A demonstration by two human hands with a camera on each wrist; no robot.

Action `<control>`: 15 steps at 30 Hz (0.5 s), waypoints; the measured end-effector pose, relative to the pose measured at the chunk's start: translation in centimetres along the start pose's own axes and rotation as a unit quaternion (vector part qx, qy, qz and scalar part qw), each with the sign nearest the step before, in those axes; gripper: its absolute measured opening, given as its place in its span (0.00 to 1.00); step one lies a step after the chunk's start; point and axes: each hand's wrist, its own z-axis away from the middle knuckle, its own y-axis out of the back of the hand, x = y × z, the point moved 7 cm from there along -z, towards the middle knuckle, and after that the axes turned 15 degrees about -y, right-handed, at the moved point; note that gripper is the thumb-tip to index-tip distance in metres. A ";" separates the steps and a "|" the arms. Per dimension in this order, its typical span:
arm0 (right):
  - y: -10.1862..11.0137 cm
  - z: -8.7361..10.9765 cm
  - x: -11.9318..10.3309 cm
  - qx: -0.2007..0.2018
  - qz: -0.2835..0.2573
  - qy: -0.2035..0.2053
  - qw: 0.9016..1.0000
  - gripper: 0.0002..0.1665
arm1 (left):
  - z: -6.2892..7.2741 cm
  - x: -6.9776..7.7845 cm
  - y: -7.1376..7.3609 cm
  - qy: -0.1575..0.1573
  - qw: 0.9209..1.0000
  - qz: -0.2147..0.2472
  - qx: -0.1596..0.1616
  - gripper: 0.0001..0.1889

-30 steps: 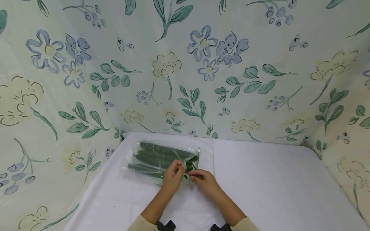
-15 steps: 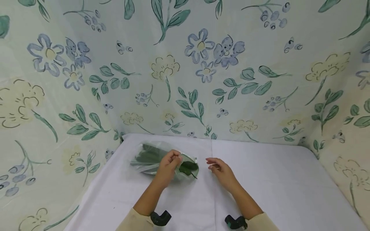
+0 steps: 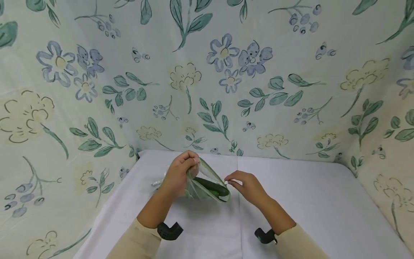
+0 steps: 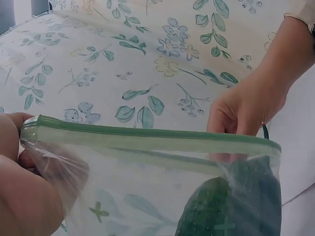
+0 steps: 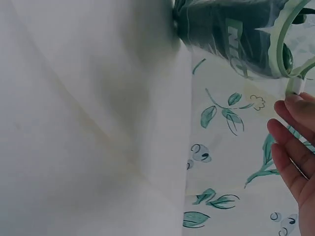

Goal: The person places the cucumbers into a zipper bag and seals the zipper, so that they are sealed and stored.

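Note:
A clear slider zip bag [image 3: 198,192] with a green zip rim holds several dark green cucumbers [image 3: 211,186], their ends showing at the gaping mouth. My left hand [image 3: 177,175] grips one end of the rim, raised toward the back. At the rim's opposite end, my right hand [image 3: 248,186] pinches the small white slider [image 5: 294,86] between thumb and forefinger, the other fingers spread loosely. In the left wrist view the green zip [image 4: 147,132] runs from the left hand across to the right, with a bumpy cucumber [image 4: 203,209] seen through the plastic.
A white cloth [image 3: 304,201] covers the table, with a fold line running front to back. Floral-patterned sheeting [image 3: 284,118] hangs behind the table and at both sides. Black wrist cameras [image 3: 169,231] sit at both sleeves.
The left hand has lifted its end of the rim up and back, widening the mouth. The right hand let go of the bag, drew away right, then took hold of the slider.

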 end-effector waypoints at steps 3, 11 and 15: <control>2.0 -0.2 -1.0 0.018 -0.023 0.016 0.999 0.12 | -0.7 1.8 0.1 -0.007 0.999 0.041 0.005 0.07; 8.1 0.0 -4.8 -0.014 -0.128 0.020 0.991 0.11 | -2.6 7.3 1.1 -0.072 0.995 0.070 -0.021 0.10; 11.6 0.7 -7.5 0.010 -0.188 0.055 0.981 0.12 | -3.4 9.2 1.9 -0.086 0.994 0.060 -0.040 0.11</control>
